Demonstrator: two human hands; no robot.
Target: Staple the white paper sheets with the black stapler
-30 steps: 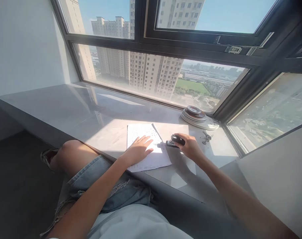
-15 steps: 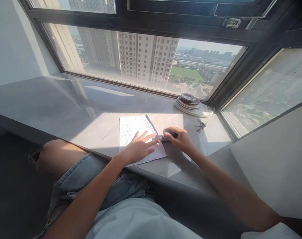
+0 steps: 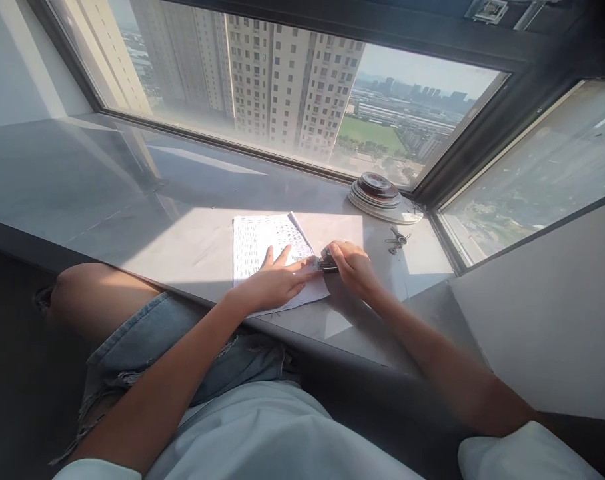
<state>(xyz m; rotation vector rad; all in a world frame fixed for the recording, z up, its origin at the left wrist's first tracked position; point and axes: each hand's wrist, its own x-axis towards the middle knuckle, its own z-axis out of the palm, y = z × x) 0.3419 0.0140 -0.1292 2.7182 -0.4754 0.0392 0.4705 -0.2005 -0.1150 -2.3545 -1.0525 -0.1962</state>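
Observation:
Sheets of paper (image 3: 255,250) with rows of dark marks lie on the sunlit sill, close to its front edge. My left hand (image 3: 270,283) rests on their lower right part with fingers spread, pressing them down. Its forefinger reaches to the right edge of the paper. At that edge sits a small black stapler (image 3: 328,265), its front end over the sheets. My right hand (image 3: 353,265) is closed round the stapler from the right, thumb on top. The rest of the stapler is hidden under the palm.
A stack of round discs or dishes (image 3: 382,199) stands in the window corner. Before it lies a small metal piece with arms (image 3: 398,237). The window (image 3: 302,100) borders the sill (image 3: 192,247) at the back, and a white wall (image 3: 542,307) at the right.
My right hand has tightened over the stapler and its fingers have come down. My left forefinger now lies closer to the stapler. The view has tilted slightly down.

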